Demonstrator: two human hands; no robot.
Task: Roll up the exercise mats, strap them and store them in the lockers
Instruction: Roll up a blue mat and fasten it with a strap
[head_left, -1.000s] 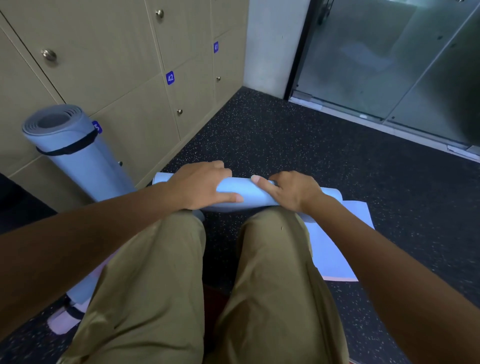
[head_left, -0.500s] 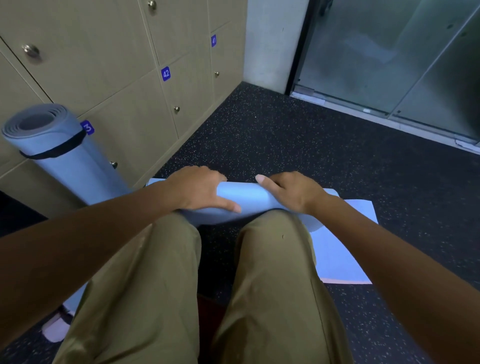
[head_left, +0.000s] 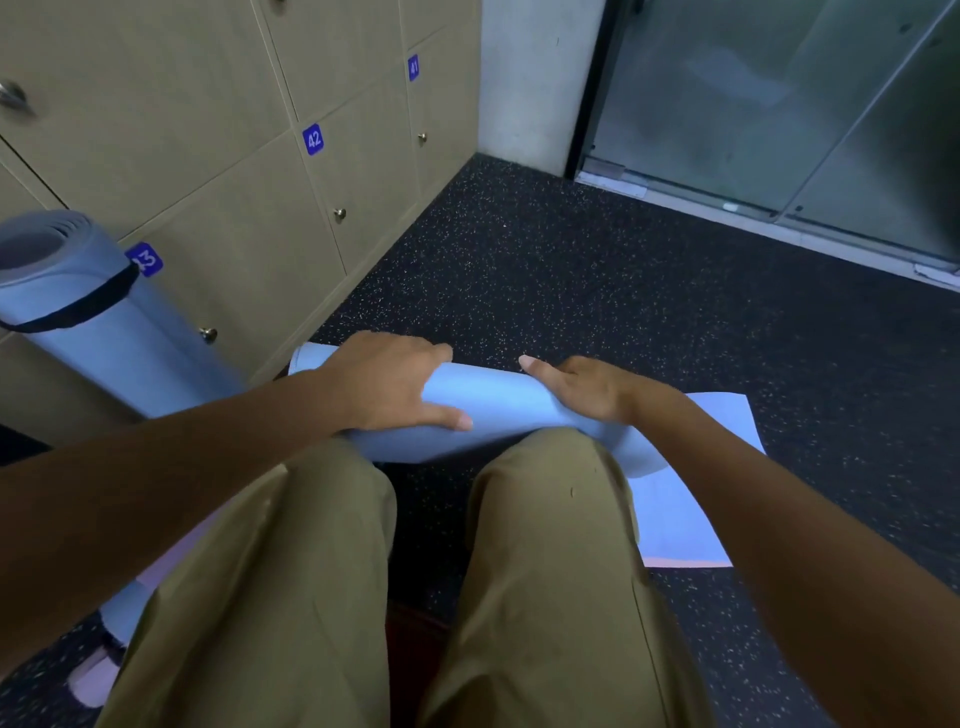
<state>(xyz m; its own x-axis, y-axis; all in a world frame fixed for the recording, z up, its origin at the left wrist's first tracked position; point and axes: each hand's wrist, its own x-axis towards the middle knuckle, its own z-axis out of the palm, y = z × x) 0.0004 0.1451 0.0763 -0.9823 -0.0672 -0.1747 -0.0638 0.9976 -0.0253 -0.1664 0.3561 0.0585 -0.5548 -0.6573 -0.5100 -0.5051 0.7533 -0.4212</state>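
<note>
Both hands on the roll: left hand (head_left: 387, 382) draped over the top of the blue mat (head_left: 488, 400), fingers curled over the far side and thumb lying along the near face, gripping it; right hand (head_left: 584, 387) laid on the roll with fingers fairly straight and pointing inward, pressing rather than clasping. The mat lies crosswise on the dark speckled floor (head_left: 597, 291) just in front of the person's knees, mostly rolled, with a flat unrolled tail (head_left: 691, 499) showing on the right beside the right leg. Step in hand looks like the rolling stage, near its end. Next move probably calls for taking up that last flat part while keeping the roll tight and its ends even, then a strap; none visible near this mat. A second rolled mat (head_left: 88, 322), banded with a black strap (head_left: 67, 306), leans against the tan lockers (head_left: 249, 156) on the left; visible locker doors closed.
</note>
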